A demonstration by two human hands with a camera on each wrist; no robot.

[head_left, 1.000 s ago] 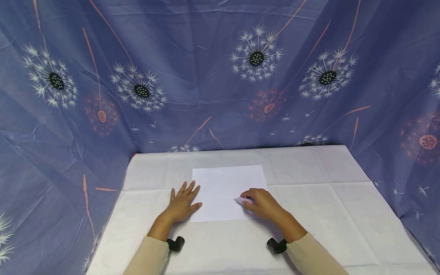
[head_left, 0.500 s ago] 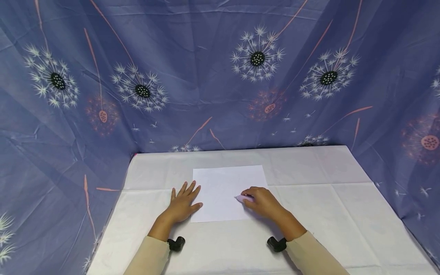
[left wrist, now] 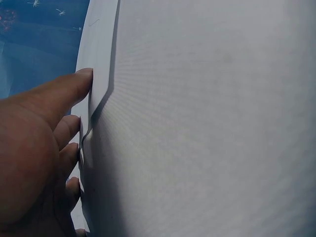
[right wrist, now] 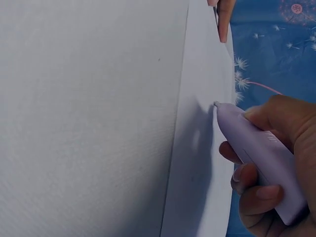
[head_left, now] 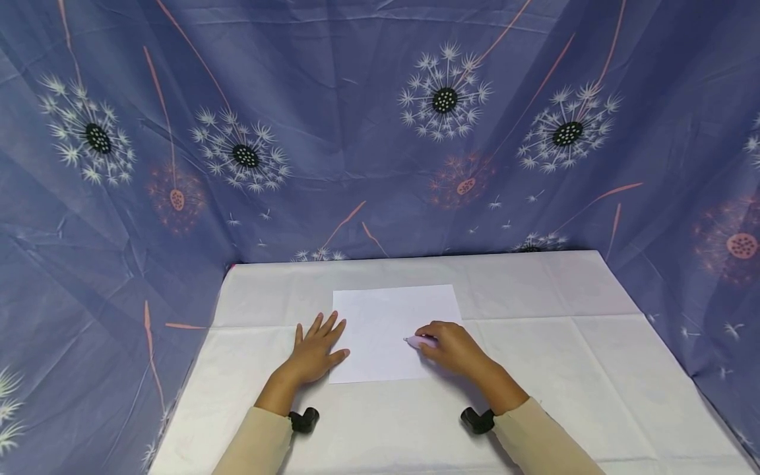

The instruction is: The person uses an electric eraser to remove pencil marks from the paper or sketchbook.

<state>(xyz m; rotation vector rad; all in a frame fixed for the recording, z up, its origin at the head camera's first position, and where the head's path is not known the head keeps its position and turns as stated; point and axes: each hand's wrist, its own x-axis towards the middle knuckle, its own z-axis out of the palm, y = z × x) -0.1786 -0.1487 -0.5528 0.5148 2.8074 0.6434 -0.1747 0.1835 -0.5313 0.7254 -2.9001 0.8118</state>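
Observation:
A sheet of white paper (head_left: 380,316) lies flat on the white tablecloth. My left hand (head_left: 316,353) rests palm down with fingers spread over the sheet's left edge. In the left wrist view, the left thumb (left wrist: 74,85) touches the paper near its corner. My right hand (head_left: 452,349) grips a chunky lilac pen-shaped tool (head_left: 423,342) with a small tapered nozzle. In the right wrist view, thumb and curled fingers wrap this lilac tool (right wrist: 261,153); its tip is close to the paper, and I cannot tell whether it touches. A thin short mark (left wrist: 94,22) shows on the paper.
The white tablecloth (head_left: 564,369) has fold creases and surrounds the paper. Blue curtains (head_left: 338,132) with dandelion prints stand behind and at both sides of the table. Black wrist-worn cameras (head_left: 304,420) sit below both hands.
My right hand, holding the lilac tool, has shifted very slightly away from me across the paper. My left hand stays in place.

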